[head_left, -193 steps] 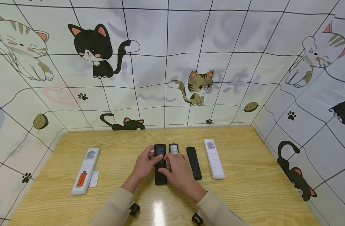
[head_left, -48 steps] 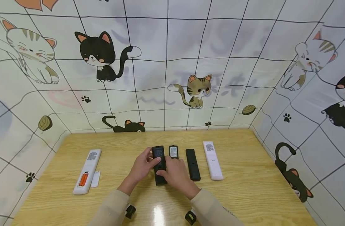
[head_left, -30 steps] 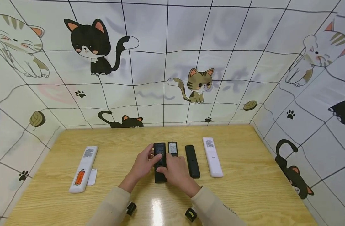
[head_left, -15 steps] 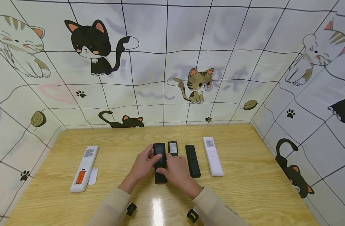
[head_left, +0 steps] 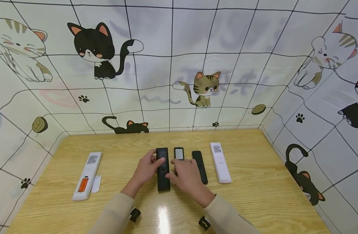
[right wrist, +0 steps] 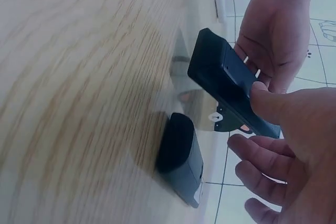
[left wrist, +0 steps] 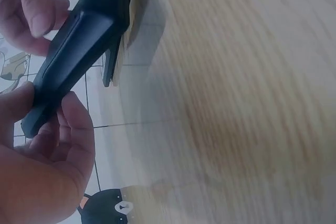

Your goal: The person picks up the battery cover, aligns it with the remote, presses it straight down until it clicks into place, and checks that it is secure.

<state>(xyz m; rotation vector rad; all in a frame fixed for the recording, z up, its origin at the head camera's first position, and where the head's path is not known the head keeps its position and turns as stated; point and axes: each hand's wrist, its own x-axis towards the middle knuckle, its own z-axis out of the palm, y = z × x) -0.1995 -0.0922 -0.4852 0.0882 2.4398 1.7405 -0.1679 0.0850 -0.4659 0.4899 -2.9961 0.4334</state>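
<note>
In the head view, my left hand (head_left: 145, 169) holds a black remote control (head_left: 163, 172) by its far part, thumb on the back face. The left wrist view has the left fingers (left wrist: 76, 114) curled under the raised remote (left wrist: 79, 40). My right hand (head_left: 187, 175) is at the remote's right side, its thumb at the back face. In the right wrist view, the right thumb (right wrist: 265, 103) overlaps the remote (right wrist: 226, 77), while the other right fingers (right wrist: 262, 166) are loosely bent and apart from it. Another black remote (head_left: 179, 153), with a white label, lies partly hidden behind the right hand.
Right of the hands lie a third black remote (head_left: 199, 167) and a white remote (head_left: 220, 162). At left, a white remote (head_left: 87, 175) shows an orange battery in its bay, with its white cover (head_left: 96, 184) beside it. Cat-print cloth (head_left: 155, 71) encloses the wooden table (head_left: 255, 201).
The held remote and my left hand have shifted slightly left. My right hand has drawn slightly right, opening a gap between its fingers and the remote's edge. The other remotes stay put.
</note>
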